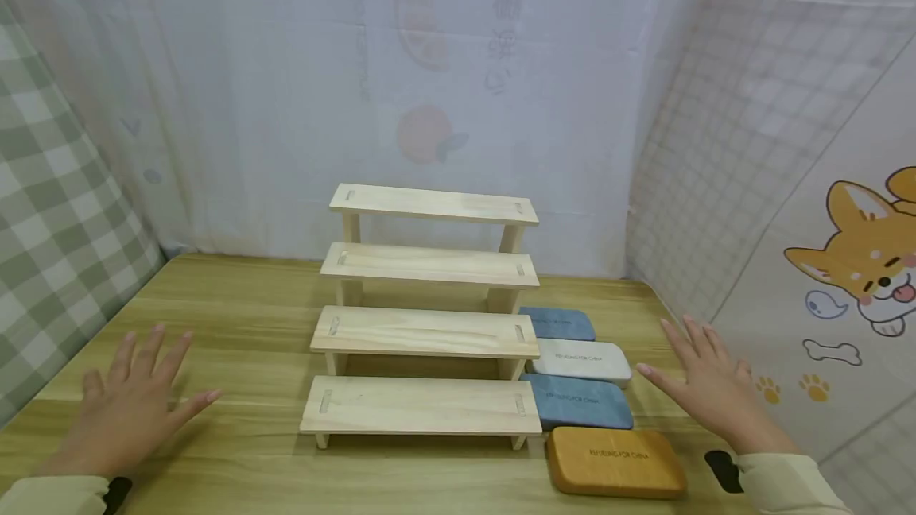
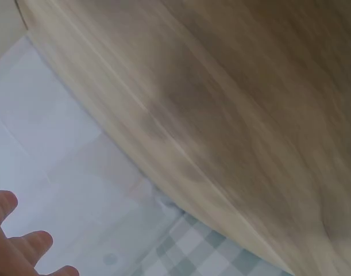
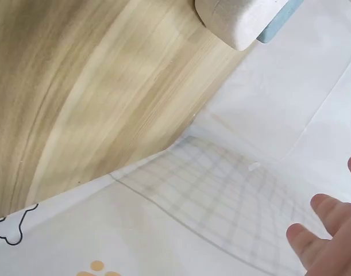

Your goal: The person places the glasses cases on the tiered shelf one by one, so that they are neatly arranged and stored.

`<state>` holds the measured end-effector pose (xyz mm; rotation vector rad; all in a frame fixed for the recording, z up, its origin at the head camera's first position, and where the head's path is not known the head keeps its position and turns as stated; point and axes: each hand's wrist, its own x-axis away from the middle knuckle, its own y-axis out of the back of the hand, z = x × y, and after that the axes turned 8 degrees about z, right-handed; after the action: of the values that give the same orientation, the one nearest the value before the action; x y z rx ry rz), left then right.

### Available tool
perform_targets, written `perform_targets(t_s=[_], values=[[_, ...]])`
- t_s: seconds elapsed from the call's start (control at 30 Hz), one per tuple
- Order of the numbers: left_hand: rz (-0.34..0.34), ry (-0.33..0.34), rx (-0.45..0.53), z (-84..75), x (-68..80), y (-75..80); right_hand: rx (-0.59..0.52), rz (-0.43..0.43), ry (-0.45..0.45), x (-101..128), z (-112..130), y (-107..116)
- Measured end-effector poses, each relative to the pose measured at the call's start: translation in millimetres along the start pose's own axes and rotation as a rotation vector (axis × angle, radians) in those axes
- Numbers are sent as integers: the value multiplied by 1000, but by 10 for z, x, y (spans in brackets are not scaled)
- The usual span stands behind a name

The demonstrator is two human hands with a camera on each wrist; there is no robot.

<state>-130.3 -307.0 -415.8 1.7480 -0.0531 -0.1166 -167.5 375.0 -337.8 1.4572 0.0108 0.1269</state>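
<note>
Plainly, scene: a wooden desk (image 1: 243, 316) carried a stepped wooden shelf (image 1: 422, 332) with four tiers, rising toward the far wall.
Left hand: the left hand (image 1: 132, 404) hovered flat above the desk, left of the shelf's nearest tier, fingers spread and straight, holding nothing.
Right hand: the right hand (image 1: 704, 388) hovered palm down at the right, fingers straight and slightly spread, holding nothing; it was just right of the white case and apart from it.
Cases: four flat cases lay in a row on the desk along the shelf's right side.
Far case: a blue case (image 1: 561, 324) lay farthest back, beside the second tier from the front.
Next: a white case (image 1: 583, 360) touched it on the near side.
Third: a second blue case (image 1: 580, 402) lay beside the nearest tier.
Nearest: an orange case (image 1: 615, 461) lay closest to the person, near the right sleeve (image 1: 787, 483).
Wrist views: the left one was blurred and showed fingertips (image 2: 26, 244) over desk and wall; the right one showed fingertips (image 3: 327, 221) and a corner of the white case (image 3: 235, 17).
</note>
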Motion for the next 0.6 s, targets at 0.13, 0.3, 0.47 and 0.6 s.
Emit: perform_targets(t_s=[0.13, 0.3, 0.47, 0.6], values=[[-4, -17, 40, -85, -2, 20, -27, -24, 20, 31, -24, -7], [-38, -53, 94, -188, -6, -16, -131, -45, 45, 82, -71, -58], [-74, -100, 178, -295, -26, -38, -231, -69, 74, 150, -126, -135], [-58, -121, 309, -389, -24, -37, -327, -52, 93, 207, -139, -174]])
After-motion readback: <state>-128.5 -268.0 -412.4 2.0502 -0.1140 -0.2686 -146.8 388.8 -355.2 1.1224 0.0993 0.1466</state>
